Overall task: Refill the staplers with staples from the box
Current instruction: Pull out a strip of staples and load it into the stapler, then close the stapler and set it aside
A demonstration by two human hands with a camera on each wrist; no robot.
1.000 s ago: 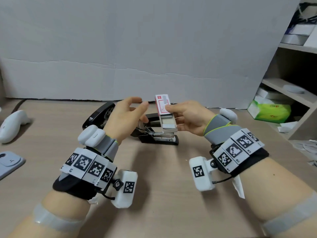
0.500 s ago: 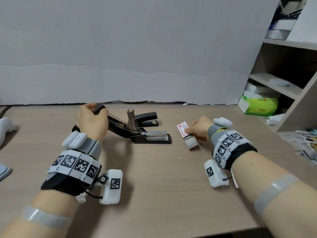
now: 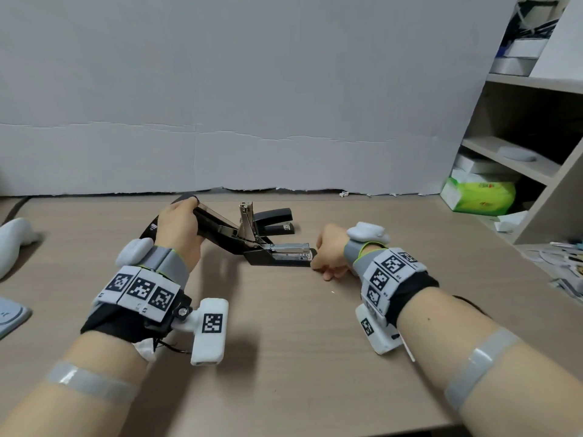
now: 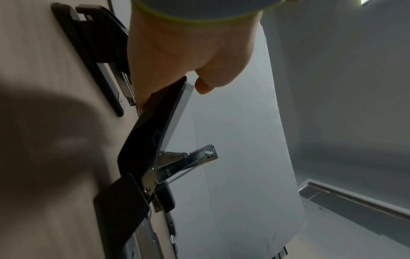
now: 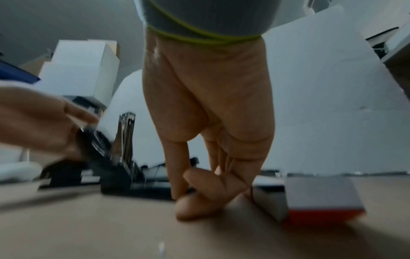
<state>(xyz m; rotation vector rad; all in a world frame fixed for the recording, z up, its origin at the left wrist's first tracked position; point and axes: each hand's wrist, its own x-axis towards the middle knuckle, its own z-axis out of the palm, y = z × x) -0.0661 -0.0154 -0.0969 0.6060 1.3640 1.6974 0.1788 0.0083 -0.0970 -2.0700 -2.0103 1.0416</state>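
A black stapler (image 3: 277,263) lies open on the desk, its cover swung back to the left and its metal staple rail (image 3: 285,248) bare. My left hand (image 3: 178,225) grips that raised cover (image 4: 155,133). My right hand (image 3: 328,257) sits at the front tip of the stapler's base, where its thumb and curled fingers (image 5: 195,192) meet on the black edge. The red-ended staple box (image 5: 321,196) lies on the desk just right of that hand; in the head view my wrist hides it. A second black stapler (image 3: 276,216) rests shut behind the first.
A white board (image 3: 252,89) walls off the back of the desk (image 3: 284,342). A white controller (image 3: 15,238) and a grey device (image 3: 9,316) lie at the left edge. Shelves (image 3: 520,159) with a green tissue pack (image 3: 479,197) and loose papers (image 3: 564,257) stand at the right.
My right hand set the staple box down on the desk, let it go and moved left to the stapler's front. My left hand took hold of the swung-back cover.
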